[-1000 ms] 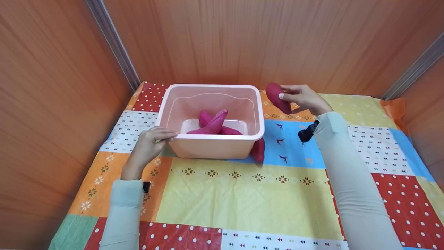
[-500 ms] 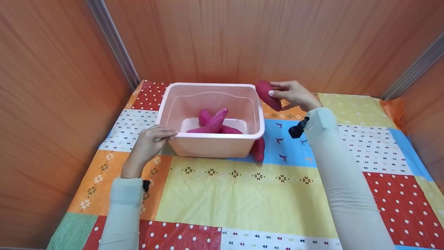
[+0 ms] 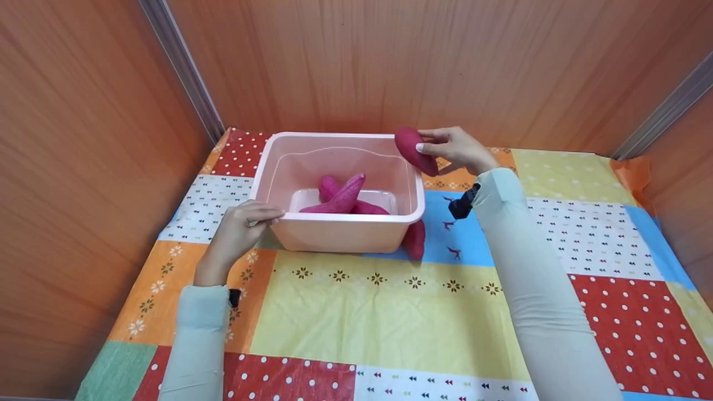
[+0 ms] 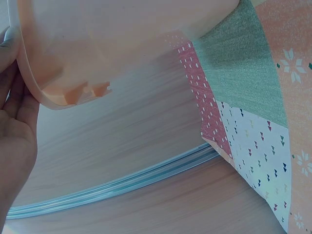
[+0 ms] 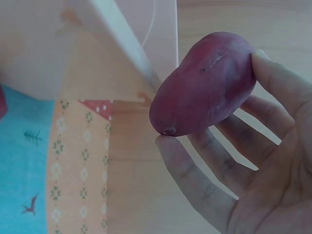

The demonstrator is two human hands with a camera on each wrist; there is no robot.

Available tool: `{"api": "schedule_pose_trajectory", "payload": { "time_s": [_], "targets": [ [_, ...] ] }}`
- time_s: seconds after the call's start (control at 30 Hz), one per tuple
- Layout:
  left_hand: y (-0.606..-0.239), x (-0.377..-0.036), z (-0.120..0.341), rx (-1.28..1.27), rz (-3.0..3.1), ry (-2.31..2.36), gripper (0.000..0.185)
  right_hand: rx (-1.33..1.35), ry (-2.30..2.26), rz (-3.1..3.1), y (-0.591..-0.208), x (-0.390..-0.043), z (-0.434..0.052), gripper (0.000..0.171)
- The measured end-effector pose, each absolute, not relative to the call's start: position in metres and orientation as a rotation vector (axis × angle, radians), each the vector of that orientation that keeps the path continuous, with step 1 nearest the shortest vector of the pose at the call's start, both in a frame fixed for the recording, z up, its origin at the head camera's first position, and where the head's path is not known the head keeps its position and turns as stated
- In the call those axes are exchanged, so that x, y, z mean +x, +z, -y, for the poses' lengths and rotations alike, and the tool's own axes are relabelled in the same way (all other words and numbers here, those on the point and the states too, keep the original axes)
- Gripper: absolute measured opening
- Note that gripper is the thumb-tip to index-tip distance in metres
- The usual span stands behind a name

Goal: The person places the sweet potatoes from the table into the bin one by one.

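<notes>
Sweet potato (image 3: 415, 150) in right hand (image 3: 457, 149), over tub (image 3: 340, 218) rim's far corner.

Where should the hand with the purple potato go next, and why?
Probably a bit further left over the pink tub, then lower. The right hand holds the sweet potato at the tub's far right corner, and the left hand steadies the rim.

Pale pink rectangular plastic tub (image 3: 340, 223): top lying open, two magenta sweet potatoes (image 3: 341, 199) taking up the floor's middle. Wooden back wall (image 3: 390, 61) closing in just behind. Another magenta sweet potato (image 3: 415, 240) lying against the tub's right side. Patchwork-covered desk (image 3: 390, 317) standing free in front.
</notes>
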State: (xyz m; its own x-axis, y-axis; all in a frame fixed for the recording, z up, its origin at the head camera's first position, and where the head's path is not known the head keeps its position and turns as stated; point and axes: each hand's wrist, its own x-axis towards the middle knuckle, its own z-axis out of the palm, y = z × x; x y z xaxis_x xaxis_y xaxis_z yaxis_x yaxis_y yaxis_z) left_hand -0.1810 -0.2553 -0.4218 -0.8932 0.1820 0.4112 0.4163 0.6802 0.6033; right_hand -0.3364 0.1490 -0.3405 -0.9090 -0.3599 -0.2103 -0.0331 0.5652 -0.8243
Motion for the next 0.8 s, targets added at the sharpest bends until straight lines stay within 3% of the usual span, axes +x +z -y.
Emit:
{"api": "schedule_pose_trajectory", "payload": {
  "time_s": [0.8],
  "targets": [
    [-0.422, -0.178, 0.255, -0.468, 2.581, -1.036, 0.024, -0.342, -1.213, -2.457, -0.337, -0.334, -0.117, 0.061]
  ]
}}
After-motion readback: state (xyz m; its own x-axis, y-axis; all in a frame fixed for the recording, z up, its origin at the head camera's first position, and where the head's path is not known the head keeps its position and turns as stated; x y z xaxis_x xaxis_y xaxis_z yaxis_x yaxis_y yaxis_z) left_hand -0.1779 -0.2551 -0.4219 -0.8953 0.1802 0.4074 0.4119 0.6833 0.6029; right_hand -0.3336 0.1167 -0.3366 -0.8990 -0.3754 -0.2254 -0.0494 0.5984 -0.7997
